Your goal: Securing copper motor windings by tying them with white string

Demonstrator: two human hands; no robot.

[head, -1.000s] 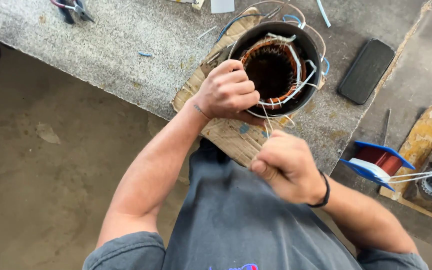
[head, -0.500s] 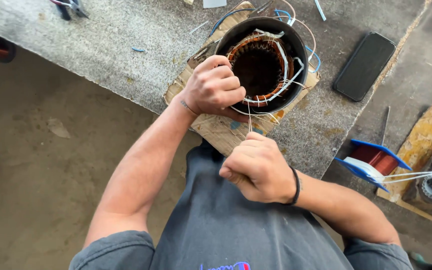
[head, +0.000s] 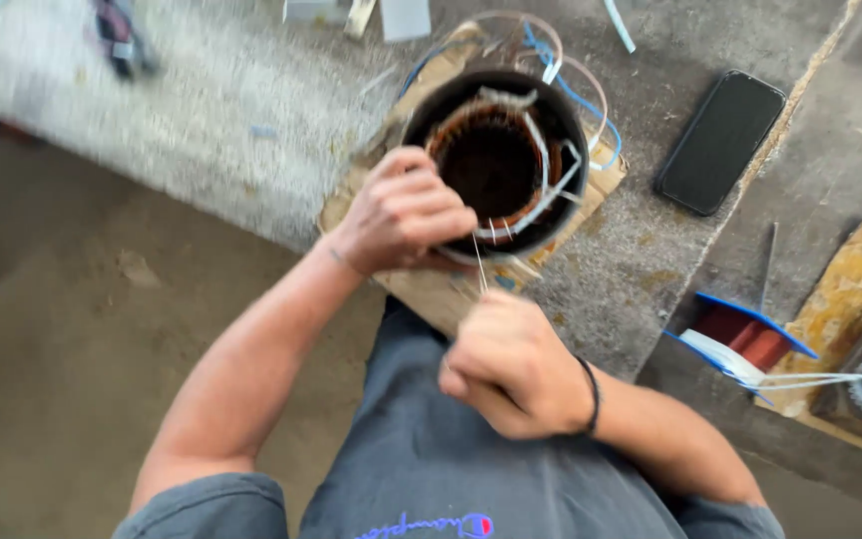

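Thin pale thread (head: 478, 274) is pinched taut in the closed right hand (head: 516, 364) near the torso, run up to the copper-wound stator (head: 496, 160) on cardboard (head: 591, 200), which is steadied at its rim by the clamped left hand (head: 401, 210), dark phone (head: 718, 140) lying beyond.

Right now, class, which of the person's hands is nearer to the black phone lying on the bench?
The right hand. It sits below and left of the black phone, pulling a thin thread. The left hand grips the motor stator, which lies between it and the phone.
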